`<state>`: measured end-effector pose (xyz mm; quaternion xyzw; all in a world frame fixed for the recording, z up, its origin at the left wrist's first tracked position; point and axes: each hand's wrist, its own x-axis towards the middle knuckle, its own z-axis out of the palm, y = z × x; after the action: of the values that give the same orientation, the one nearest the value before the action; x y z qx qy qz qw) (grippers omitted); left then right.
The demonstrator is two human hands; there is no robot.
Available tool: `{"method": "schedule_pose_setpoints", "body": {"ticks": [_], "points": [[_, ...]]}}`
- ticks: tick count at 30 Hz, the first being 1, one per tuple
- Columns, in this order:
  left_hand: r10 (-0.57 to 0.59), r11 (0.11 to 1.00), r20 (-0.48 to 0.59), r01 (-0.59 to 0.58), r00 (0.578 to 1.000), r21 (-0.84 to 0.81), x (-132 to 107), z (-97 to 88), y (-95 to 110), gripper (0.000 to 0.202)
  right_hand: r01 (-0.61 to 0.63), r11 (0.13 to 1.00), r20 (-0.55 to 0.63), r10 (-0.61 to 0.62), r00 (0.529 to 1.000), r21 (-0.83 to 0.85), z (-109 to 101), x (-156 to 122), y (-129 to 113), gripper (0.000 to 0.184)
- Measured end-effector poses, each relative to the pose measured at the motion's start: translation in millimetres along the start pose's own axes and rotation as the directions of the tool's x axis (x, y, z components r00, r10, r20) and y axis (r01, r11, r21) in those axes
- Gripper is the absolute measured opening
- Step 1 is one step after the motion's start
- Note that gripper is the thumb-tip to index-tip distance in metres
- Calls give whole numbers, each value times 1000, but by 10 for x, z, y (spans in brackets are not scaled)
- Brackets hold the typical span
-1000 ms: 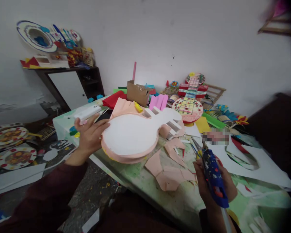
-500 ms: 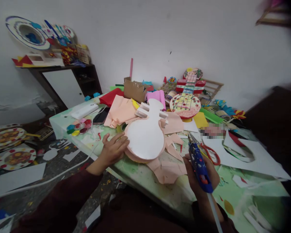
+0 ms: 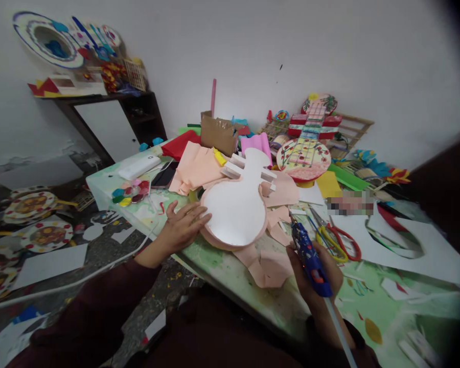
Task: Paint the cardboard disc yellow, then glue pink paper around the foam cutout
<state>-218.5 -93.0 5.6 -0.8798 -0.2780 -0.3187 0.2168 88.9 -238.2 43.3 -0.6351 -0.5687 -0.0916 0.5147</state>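
Observation:
A white guitar-shaped cutout (image 3: 233,212) with peach paper around its edge lies on the table in front of me. My left hand (image 3: 184,228) rests against its left side, fingers stretched out and fingertips at the rim; the thumb is partly hidden. My right hand (image 3: 331,273) is wrapped round a blue hot glue gun (image 3: 305,250), its nozzle pointing up and away, right of the cutout and apart from it. A pale stick (image 3: 339,324) trails from the gun's back. Torn peach paper pieces (image 3: 270,268) lie below and right of the cutout.
Scissors (image 3: 352,244) lie right of the glue gun, close to my right hand. A decorated paper guitar (image 3: 304,158) and a cardboard box (image 3: 217,134) stand behind. Small paint pots (image 3: 132,191), a phone (image 3: 164,175) and a white power bank (image 3: 139,167) are at the left.
My view has shifted slightly. The glue gun in my right hand has come a little closer to the cutout. My left hand stays at the cutout's left rim.

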Motion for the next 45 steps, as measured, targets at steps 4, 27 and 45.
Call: {"method": "schedule_pose_setpoints", "body": {"ticks": [4, 27, 45], "points": [[43, 998, 76, -38, 996, -59, -45, -115, -47, 56, 3, 994, 46, -8, 999, 109, 10, -40, 53, 21], [-375, 664, 333, 501, 865, -555, 1110, 279, -621, 29, -287, 891, 309, 180, 934, 351, 367, 114, -410, 13], [-298, 623, 348, 457, 889, -635, 1618, 251, -596, 25, -696, 560, 574, 415, 706, 450, 413, 343, -199, 31]]}}
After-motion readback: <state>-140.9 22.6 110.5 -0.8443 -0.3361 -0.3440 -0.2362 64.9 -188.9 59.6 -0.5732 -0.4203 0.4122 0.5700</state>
